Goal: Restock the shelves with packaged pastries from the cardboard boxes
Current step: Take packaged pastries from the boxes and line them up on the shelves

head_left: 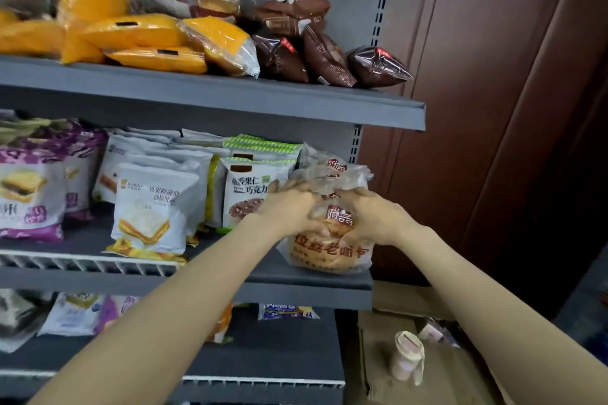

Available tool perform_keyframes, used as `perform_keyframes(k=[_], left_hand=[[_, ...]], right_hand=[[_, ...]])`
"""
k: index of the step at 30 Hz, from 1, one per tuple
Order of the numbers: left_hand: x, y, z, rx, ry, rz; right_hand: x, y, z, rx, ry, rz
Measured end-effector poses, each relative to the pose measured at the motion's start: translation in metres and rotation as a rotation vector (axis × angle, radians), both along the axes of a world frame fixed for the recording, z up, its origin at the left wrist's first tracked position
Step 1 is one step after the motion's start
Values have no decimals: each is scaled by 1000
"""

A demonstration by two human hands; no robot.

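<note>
Grey metal shelving [210, 89] stands against a dark brown wooden door [493, 76], its upper shelf stacked with orange-wrapped cakes [138, 31] and brown plastic pastry packs [325, 56], its middle shelf lined with white and purple sandwich packets [151, 207]. At the right end of the middle shelf, the left hand [289, 207] and the right hand [375, 214] both grasp a clear plastic bag of round golden bread with red lettering [329, 250], fingers curled round its upper part while its base rests on the shelf edge; more clear bags [332, 171] sit just behind it. The step in hand appears to be seating this bag in its row. Next, the person would likely push it back against the others, let go, and reach down to the flattened brown cardboard box [394, 355] at the lower right, where a small pale bottle [408, 358] lies
</note>
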State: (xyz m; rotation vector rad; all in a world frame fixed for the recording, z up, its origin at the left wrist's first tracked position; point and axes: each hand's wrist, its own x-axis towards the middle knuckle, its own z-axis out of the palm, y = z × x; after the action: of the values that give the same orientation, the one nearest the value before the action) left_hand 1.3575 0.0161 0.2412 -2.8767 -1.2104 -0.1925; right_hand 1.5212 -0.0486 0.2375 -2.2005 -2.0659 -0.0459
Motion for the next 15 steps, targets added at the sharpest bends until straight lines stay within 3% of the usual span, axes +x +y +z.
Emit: perform_keyframes(k=[4,8,10,12,14,15], left_hand=[[3,5,-2,34,95,97],[2,4,-1,-92,102,50],[3,4,-3,-131,103,55],[5,5,-3,-212,23,75],[11,3,4,-251,-14,104],[16,1,7,-238,1,122]], right_hand=[[-3,16,2,11,-154,26],[1,24,-5,-66,-113,84],[8,26,-3,-162,80,145],[18,26,7,-161,455,141],[29,32,14,38,703,44],[34,38,17,137,671,-27]])
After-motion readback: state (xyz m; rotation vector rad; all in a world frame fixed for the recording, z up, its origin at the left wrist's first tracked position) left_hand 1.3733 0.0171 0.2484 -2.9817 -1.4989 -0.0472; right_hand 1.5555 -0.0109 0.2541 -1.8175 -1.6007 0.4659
